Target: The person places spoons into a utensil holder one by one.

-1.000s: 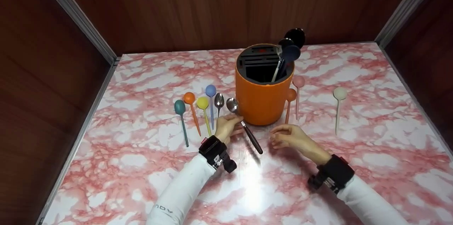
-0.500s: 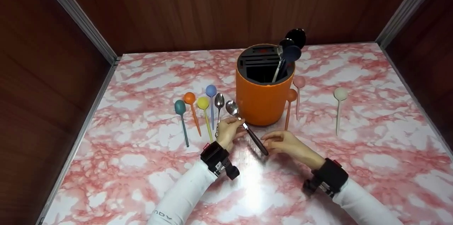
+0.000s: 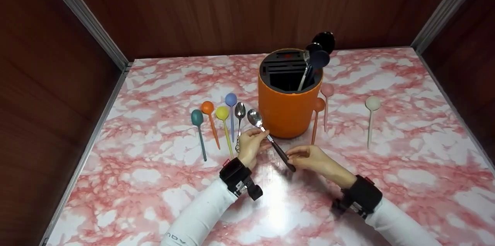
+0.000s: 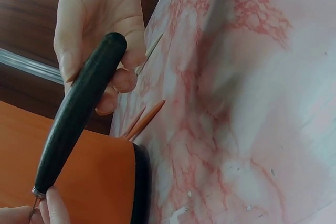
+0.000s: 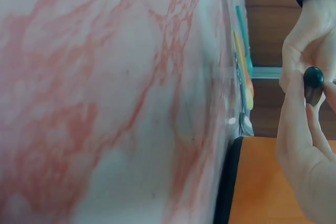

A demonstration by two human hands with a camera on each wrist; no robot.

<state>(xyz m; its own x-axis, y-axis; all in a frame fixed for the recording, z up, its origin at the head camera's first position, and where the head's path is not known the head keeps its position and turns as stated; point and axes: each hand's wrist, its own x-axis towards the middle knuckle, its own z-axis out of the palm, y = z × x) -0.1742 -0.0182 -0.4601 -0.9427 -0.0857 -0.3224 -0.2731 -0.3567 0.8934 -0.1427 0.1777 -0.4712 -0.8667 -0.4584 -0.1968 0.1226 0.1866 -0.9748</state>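
A metal spoon with a dark handle (image 3: 279,151) slants in front of the orange utensil holder (image 3: 284,116). My left hand (image 3: 251,146) pinches it at the neck, where the metal meets the handle. Near the lower end, my right hand (image 3: 314,159) holds the handle between thumb and fingers. The left wrist view shows the dark handle (image 4: 79,114) stretching from the left fingertips up to the right hand (image 4: 102,30). In the right wrist view the rounded handle end (image 5: 314,78) pokes out between the right fingers. Another metal spoon (image 3: 240,111) lies just left of the left hand.
Left of the hands lie teal (image 3: 197,117), orange (image 3: 207,107), yellow (image 3: 222,113) and blue (image 3: 231,99) spoons. Behind the right hand are a brownish-orange spoon (image 3: 319,104) and a pink spoon (image 3: 327,90); a pale spoon (image 3: 372,103) lies farther right. Dark utensils (image 3: 319,59) stand in the holder.
The right hand has moved left to the spoon's handle and taken hold of it. The spoon and left hand have shifted slightly toward me, the handle end swinging right.
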